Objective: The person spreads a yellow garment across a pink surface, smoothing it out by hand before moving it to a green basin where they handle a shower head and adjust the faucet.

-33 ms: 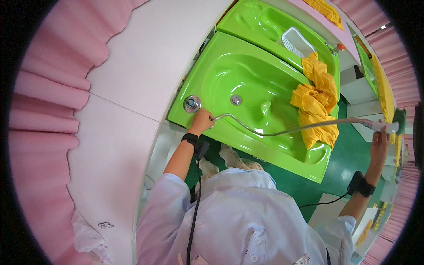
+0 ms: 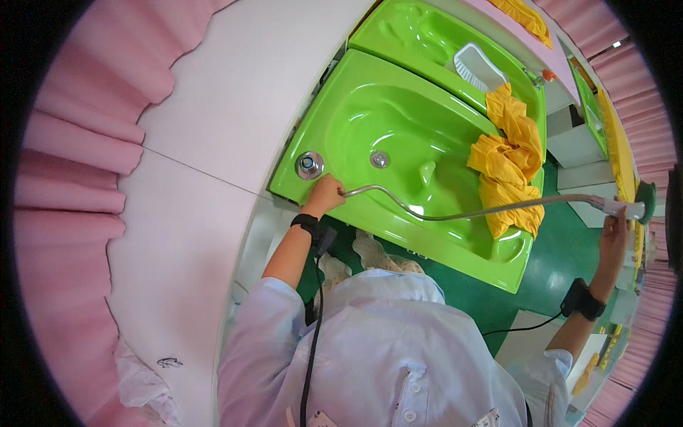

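My left hand (image 2: 325,196) is closed round one end of a metal shower hose (image 2: 441,216), at the near left rim of a green baby bath basin (image 2: 398,245). Just beyond it sits a round chrome tap knob (image 2: 309,164). The hose sags across the basin to the far right, where my right hand (image 2: 615,231) holds up a white shower head (image 2: 628,209) with a green face. That hand's fingers wrap the handle, clear of the basin's right side. A metal drain (image 2: 380,159) and a small raised bump (image 2: 427,173) show inside the basin.
Crumpled yellow cloth (image 2: 509,160) drapes over the basin's right part. A second green basin (image 2: 434,43) behind holds a white ribbed tray (image 2: 478,65). On the left, a white counter (image 2: 192,235) runs beside a pink curtain (image 2: 78,178). Black cables (image 2: 316,341) hang from both wrist straps.
The shower head in my right hand has dipped slightly, and the hose near it has shifted a little. My left hand stays in place on the hose.
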`<state>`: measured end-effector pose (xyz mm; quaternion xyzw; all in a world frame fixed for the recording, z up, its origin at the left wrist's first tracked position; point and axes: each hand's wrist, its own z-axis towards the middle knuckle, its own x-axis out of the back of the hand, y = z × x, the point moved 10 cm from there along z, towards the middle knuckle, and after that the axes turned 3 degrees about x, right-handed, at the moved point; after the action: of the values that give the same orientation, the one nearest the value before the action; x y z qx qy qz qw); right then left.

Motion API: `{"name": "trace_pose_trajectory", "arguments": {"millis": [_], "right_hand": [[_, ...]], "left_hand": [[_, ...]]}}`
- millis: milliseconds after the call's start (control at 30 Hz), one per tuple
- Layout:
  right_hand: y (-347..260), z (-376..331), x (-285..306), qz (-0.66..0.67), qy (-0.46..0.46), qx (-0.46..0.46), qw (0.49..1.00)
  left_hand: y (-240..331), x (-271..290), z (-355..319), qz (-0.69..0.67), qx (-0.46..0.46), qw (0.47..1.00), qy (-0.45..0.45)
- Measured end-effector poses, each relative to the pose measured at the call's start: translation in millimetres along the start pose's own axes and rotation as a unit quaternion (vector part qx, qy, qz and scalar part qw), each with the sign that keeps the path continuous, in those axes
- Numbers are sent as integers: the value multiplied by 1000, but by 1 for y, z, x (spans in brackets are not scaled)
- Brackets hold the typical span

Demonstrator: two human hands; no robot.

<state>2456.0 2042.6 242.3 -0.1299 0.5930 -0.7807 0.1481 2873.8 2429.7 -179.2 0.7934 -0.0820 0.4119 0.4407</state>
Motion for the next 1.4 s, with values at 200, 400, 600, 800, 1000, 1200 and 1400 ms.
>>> {"name": "trace_pose_trajectory", "arguments": {"millis": [200,400,600,800,1000,1200,1400], "right_hand": [[-35,4,70,22,55,15,998],[-70,-14,45,11,49,47,998],[-132,-25,56,30,-21,18,999],[-174,-46,62,169,109,73,977],[-164,-46,75,39,132,141,980],[-154,-53,58,-68,127,107,984],[-144,-73,29,167,159,-48,972]], "left_hand": [[-12,13,-24,-43,-29,998,35],[12,21,-22,-92,-86,989,74],[37,-10,3,50,-111,993,-6],[24,26,-11,-39,-97,994,29],[-14,45,-38,-24,-99,993,59],[42,21,-27,25,-155,988,13],[89,-23,-11,86,-196,977,-14]]}}
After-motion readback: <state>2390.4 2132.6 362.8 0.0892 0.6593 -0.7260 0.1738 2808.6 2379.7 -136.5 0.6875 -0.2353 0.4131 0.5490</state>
